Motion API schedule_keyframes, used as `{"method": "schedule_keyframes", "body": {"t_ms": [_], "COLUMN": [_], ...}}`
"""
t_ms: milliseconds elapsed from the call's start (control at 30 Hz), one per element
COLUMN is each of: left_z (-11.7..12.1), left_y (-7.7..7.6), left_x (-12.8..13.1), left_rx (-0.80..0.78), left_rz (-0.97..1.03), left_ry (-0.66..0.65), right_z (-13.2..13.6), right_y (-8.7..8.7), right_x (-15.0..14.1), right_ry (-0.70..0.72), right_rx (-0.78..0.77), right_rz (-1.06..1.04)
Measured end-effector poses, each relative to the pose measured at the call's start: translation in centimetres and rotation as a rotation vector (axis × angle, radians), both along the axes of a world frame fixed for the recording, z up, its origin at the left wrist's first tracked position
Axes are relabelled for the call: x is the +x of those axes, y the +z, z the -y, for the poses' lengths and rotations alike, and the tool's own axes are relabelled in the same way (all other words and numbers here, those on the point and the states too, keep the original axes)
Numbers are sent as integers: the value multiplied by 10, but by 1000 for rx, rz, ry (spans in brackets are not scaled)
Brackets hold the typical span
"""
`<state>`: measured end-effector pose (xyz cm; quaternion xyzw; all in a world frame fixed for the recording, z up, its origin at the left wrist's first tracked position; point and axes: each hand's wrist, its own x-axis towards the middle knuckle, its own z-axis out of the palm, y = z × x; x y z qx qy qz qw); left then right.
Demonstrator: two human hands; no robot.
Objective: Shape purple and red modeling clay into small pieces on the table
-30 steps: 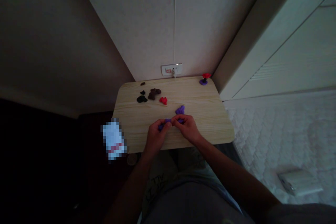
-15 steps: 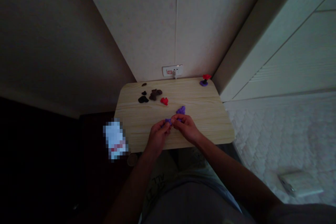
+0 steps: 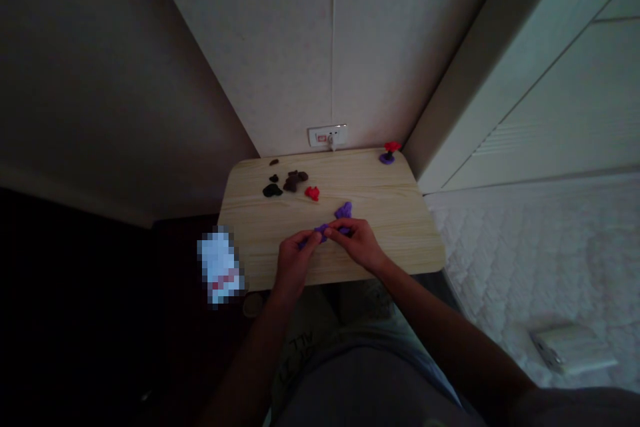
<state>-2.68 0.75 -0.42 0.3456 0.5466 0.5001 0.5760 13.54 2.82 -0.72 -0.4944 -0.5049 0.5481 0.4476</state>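
A strip of purple modelling clay (image 3: 323,232) is pinched between my two hands above the front part of the small wooden table (image 3: 400,233). My left hand (image 3: 295,259) grips its left end, thumb on top. My right hand (image 3: 361,243) holds the right end, thumb and fingertips close to the left thumb. Just beyond the right fingers lies a loose purple clay lump (image 3: 344,211). Farther back sit a red clay lump (image 3: 313,193), some brown clay pieces (image 3: 294,181) and a flat black clay piece (image 3: 273,191).
A small red, black and purple clay figure (image 3: 389,153) stands at the table's back right corner. Behind the table is a wall socket (image 3: 327,136) with a plug in it. A white quilted mattress (image 3: 540,247) lies to the right, with a white box-like object (image 3: 573,348) on it.
My left hand drew in and curled at the clay, then shifted back left with its thumb laid on top. My right hand stays nearly in place, still pinching the purple clay.
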Motion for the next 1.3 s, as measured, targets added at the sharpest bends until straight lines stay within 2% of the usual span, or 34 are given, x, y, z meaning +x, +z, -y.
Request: {"method": "schedule_keyframes", "body": {"t_ms": [167, 333, 600, 767, 867, 1000, 1067, 1200, 1300], "left_z": [0, 1, 0, 1, 1, 1, 0, 1, 1], "left_y": [-1, 1, 12, 11, 8, 5, 4, 8, 12], "left_x": [1, 2, 13, 12, 8, 4, 5, 7, 8], "left_rx": [21, -4, -76, -95, -96, -91, -89, -82, -69], "left_rz": [-50, -22, 216, 255, 240, 176, 143, 125, 140], "left_ry": [44, 8, -19, 9, 41, 91, 104, 71, 17], "right_z": [5, 5, 8, 6, 6, 10, 13, 14, 13], "right_y": [6, 5, -2, -2, 0, 4, 5, 3, 2], "right_x": [-2, -1, -7, -3, 0, 2, 3, 4, 5], "right_ry": [-12, 30, 42, 74, 77, -16, -36, 76, 109], "right_rx": [-30, -57, -182, -179, -114, 14, 131, 456, 489], "right_rz": [49, -43, -258, -217, -117, 12, 108, 354, 386]}}
